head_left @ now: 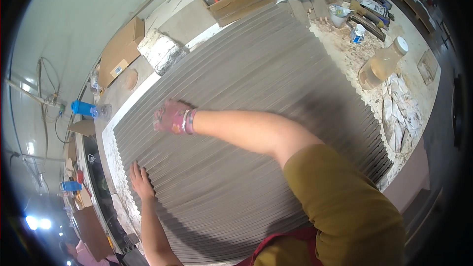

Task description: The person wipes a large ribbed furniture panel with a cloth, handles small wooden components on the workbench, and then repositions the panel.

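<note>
A wide grey-brown panel with many narrow parallel ridges lies on a white-edged worktable. My bare left hand rests on the panel's left edge, fingers stretched out and spread. Farther up the panel, my right hand wears a pink-purple patterned glove and reaches across to the left side, low over or touching the ridges. Its fingers are bunched and smeared by motion. Whether something is under or in that glove, I cannot tell.
At the back stand an open cardboard box of odds and ends and a white wrapped block. A cloudy jar, a crumpled stained cloth, a plastic cup and tools lie along the right. A blue-capped bottle is at left.
</note>
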A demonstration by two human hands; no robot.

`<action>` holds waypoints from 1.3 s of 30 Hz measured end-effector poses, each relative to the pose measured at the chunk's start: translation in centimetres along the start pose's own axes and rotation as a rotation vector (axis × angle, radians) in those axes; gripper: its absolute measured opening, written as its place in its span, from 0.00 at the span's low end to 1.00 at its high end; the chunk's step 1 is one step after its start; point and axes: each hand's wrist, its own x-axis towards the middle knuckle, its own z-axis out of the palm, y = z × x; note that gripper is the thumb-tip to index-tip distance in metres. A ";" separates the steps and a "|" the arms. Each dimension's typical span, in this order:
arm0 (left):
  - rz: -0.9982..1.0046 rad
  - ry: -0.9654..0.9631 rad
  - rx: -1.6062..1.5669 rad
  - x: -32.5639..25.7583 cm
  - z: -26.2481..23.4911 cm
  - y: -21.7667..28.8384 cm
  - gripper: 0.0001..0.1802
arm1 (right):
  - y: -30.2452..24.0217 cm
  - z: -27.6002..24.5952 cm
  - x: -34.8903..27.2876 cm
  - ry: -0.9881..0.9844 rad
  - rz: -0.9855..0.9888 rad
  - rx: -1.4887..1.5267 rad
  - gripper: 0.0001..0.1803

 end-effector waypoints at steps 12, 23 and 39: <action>0.028 0.026 -0.022 -0.1 -0.5 0.8 0.26 | 37.6 -17.4 -14.7 0.277 0.731 -0.697 0.16; 0.073 0.038 -0.016 0.6 0.3 0.5 0.27 | 12.9 -0.5 3.9 0.313 -0.086 0.036 0.21; -0.005 -0.007 -0.005 -0.3 -0.3 0.3 0.26 | 25.2 -10.7 -3.6 0.446 0.139 -0.265 0.20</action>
